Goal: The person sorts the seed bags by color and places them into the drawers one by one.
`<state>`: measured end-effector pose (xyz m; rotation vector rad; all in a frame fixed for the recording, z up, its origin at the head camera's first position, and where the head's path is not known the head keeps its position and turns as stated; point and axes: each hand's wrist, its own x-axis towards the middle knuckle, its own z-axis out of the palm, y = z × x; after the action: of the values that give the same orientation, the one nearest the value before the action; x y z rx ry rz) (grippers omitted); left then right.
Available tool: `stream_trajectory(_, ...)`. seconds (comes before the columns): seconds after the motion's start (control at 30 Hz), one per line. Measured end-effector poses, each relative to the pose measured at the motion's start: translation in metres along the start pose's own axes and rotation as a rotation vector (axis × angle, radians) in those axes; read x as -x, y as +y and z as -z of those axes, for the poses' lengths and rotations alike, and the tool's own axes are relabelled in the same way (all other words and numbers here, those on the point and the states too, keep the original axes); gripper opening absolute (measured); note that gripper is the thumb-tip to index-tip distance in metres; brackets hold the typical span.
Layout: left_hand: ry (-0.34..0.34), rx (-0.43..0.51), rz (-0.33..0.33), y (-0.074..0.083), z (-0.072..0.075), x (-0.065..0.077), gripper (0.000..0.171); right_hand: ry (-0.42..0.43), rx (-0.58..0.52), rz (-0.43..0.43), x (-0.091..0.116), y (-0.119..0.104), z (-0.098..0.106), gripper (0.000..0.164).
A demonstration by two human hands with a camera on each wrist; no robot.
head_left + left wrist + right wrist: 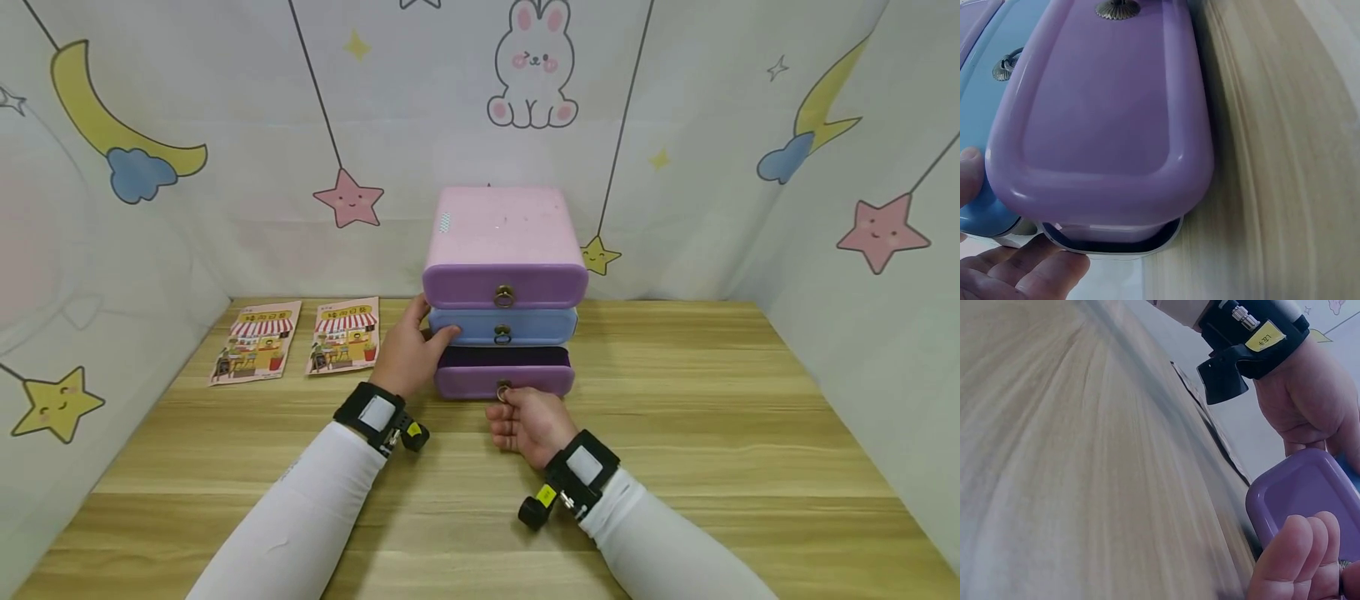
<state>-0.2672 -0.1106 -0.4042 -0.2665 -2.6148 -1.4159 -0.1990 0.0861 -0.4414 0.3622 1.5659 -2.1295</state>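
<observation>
A small cabinet (502, 225) has a pink top, a purple upper drawer (465, 287), a blue middle drawer (468, 329) and a purple bottom drawer (465, 382). The bottom drawer is pulled out a little, a dark gap showing above its front. My left hand (412, 354) grips the cabinet's left edge, its thumb on the blue drawer front and its fingers (1054, 272) along the side. With thumb and index finger, my right hand (528, 421) pinches the bottom drawer's brass ring pull (503, 391); its other fingers are loosely curled below.
Two illustrated packets, a left one (257, 343) and a right one (343, 336), lie left of the cabinet. Everything stands on a wood-grain table (712, 433). A printed cloth backdrop (420, 125) rises behind the table and along both sides.
</observation>
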Motion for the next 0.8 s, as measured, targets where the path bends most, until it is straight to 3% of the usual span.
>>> stream_trajectory(0.8, -0.050, -0.003, 0.035, 0.003, 0.003, 0.001, 0.064, -0.032, 0.009, -0.022, 0.015, 0.007, 0.001, 0.016)
